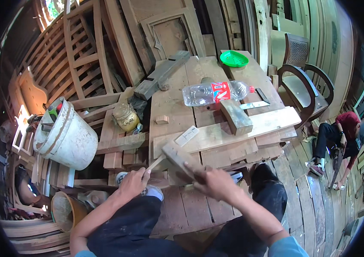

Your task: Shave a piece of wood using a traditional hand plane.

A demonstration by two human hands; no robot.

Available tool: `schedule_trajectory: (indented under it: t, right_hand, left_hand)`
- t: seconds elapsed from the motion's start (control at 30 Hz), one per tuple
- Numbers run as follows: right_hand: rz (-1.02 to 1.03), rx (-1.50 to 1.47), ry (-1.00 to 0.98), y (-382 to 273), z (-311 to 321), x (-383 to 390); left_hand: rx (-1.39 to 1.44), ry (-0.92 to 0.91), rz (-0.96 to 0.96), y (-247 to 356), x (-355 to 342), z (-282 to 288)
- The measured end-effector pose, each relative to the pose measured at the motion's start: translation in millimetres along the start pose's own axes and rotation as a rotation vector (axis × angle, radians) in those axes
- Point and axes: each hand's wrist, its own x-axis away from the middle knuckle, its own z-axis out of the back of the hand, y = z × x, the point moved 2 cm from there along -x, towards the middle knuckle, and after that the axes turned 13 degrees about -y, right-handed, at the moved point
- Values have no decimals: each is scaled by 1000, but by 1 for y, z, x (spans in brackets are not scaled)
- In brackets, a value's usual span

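Block point(177, 156) was gripped by the right fingers point(206, 175); toward eight o'clock, left fingers point(140, 174) clasped a stick point(157, 162), its lower end hidden.

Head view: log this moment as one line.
left hand: holds thin pale stick | right hand: grips wooden block | workbench: clear bottle, green dish

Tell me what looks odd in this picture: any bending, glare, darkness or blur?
Head view: a black border rounds the picture, and the wall boards bow at upper right; head view: a bright gap glares at upper left; head view: the clear bottle shows shiny highlights, and the right hand looks slightly soft.
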Motion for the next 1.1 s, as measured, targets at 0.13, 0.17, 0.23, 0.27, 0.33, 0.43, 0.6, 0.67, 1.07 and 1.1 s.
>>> schedule_trajectory:
  t: [0.13, 0.17, 0.23, 0.27, 0.33, 0.43, 0.6, 0.67, 1.07, 1.1]
  right_hand:
    - [-299, -142, -41, 13, 15, -15]
    - [-241, -99, -26, 14, 7, -16]
    - [-123, -38, 3, 1, -7, -6]
    - [-110, -63, -99, -10, -9, -4]
    - [-111, -14, -46, -8, -9, -6]
    - [-208, 31, 91, 11, 10, -15]
    - [-113, -37, -14, 8, -8, -9]
    - [-112, 9, -38, -1, -6, -4]
    - [-318, -166, 27, 12, 15, -26]
    - [-363, -181, 88, 19, 19, -27]
  left_hand:
    - [-6, 2, -7, 9, 3, 7]
    - [-8, 8, 15, 11, -2, 8]
    - [42, 36, 6, 12, -14, 3]
    - [93, 49, 3, 13, -15, 2]
    - [104, 17, 39, 19, -25, 5]
    - [115, -7, 83, 18, -38, 10]
    - [120, -38, 185, -15, -53, 6]
    - [295, -163, 200, -18, -49, 10]
    - [321, -221, 125, -24, -54, 11]
    - [323, -230, 112, -22, -53, 10]
